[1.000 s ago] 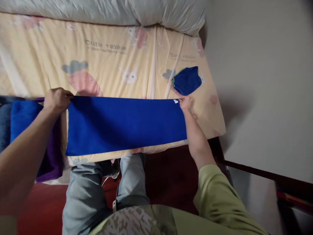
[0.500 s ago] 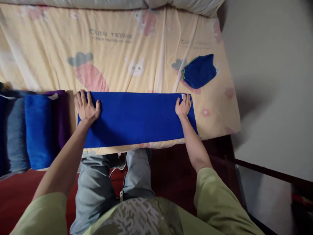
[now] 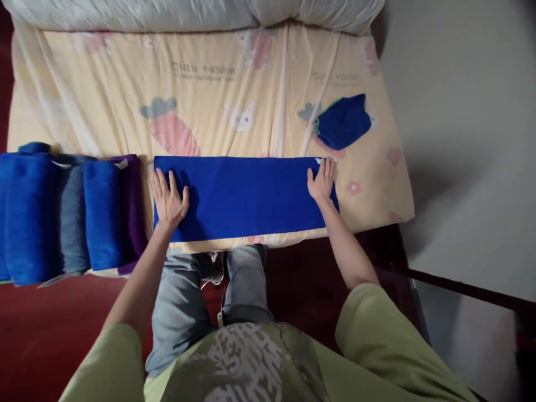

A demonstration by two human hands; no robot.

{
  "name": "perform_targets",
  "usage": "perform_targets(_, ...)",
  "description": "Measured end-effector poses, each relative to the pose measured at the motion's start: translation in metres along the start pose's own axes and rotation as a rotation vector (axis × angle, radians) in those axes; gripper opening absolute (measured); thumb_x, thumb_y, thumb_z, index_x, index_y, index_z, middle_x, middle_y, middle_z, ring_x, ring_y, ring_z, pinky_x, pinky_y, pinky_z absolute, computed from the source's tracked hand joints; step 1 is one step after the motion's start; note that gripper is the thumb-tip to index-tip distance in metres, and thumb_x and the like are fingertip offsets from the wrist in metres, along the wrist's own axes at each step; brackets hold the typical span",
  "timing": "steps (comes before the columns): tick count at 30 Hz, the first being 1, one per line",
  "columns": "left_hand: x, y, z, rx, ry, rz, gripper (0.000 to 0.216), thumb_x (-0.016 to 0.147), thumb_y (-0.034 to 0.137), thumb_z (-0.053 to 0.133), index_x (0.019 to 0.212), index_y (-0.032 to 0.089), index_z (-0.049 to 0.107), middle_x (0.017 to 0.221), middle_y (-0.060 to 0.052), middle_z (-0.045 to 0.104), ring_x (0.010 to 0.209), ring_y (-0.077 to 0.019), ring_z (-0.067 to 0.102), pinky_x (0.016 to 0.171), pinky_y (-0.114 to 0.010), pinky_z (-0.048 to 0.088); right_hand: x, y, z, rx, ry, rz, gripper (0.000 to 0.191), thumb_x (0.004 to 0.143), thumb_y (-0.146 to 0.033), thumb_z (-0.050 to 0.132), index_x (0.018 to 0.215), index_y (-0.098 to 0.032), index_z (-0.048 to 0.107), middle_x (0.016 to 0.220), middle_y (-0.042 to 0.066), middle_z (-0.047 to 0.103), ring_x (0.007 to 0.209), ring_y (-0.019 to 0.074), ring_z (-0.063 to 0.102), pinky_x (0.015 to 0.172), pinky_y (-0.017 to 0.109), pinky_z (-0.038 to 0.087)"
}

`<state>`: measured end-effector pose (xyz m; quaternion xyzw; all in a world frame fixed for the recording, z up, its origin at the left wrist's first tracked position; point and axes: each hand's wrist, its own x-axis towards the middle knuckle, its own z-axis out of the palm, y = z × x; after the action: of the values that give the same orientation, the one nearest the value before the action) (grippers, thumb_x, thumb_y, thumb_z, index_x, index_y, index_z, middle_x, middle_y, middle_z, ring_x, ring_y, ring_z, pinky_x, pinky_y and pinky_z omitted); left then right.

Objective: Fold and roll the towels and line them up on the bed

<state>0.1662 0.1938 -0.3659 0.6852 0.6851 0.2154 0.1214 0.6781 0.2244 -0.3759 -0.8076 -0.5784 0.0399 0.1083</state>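
Observation:
A bright blue towel lies flat in a long strip along the bed's front edge. My left hand rests on its left end, fingers spread and palm down. At the right end my right hand lies flat on the cloth, close to a small white label at the far corner. Neither hand grips anything. Beyond the right hand lies a dark blue cloth piece with green edging, apart from the towel.
Several folded towels stand in a row at the left: blue, grey, another blue and purple. The yellow printed bedsheet is wrinkled. A pale bedding roll lies at the back, a wall at right.
My left hand has slid a little nearer to me on the towel, off its far edge. The right hand stays near its corner. The view has shifted left, showing more folded towels.

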Motion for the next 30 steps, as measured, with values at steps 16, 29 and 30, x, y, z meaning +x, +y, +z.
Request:
perform_targets(16, -0.112, 0.005, -0.005, -0.007, -0.04, -0.055, 0.069, 0.102, 0.042, 0.042, 0.162, 0.009, 0.032, 0.174, -0.016, 0.01, 0.162, -0.0326, 0.004, 0.131, -0.055, 0.003, -0.11, 0.056, 0.002, -0.088, -0.113, 0.026, 0.072, 0.107, -0.051, 0.016, 0.165, -0.01, 0.02, 0.174, 0.013, 0.016, 0.163, 0.0243, 0.01, 0.131, 0.053, 0.014)
perform_targets(29, -0.126, -0.007, 0.007, 0.076, 0.011, -0.121, 0.073, 0.095, 0.04, 0.049, 0.162, 0.011, 0.035, 0.172, -0.014, 0.02, 0.16, -0.0337, 0.014, 0.13, -0.056, 0.011, -0.133, 0.072, 0.015, -0.15, 0.052, 0.12, 0.068, 0.107, -0.046, 0.018, 0.166, -0.013, 0.02, 0.172, 0.013, 0.024, 0.161, 0.0245, 0.018, 0.13, 0.056, 0.018)
perform_targets(30, -0.127, -0.008, 0.008, 0.082, 0.015, -0.115, 0.074, 0.095, 0.039, 0.049, 0.162, 0.011, 0.035, 0.172, -0.014, 0.02, 0.16, -0.0337, 0.015, 0.13, -0.056, 0.011, -0.134, 0.072, 0.015, -0.147, 0.059, 0.119, 0.068, 0.107, -0.046, 0.019, 0.166, -0.013, 0.02, 0.172, 0.013, 0.024, 0.161, 0.0244, 0.018, 0.13, 0.056, 0.019)
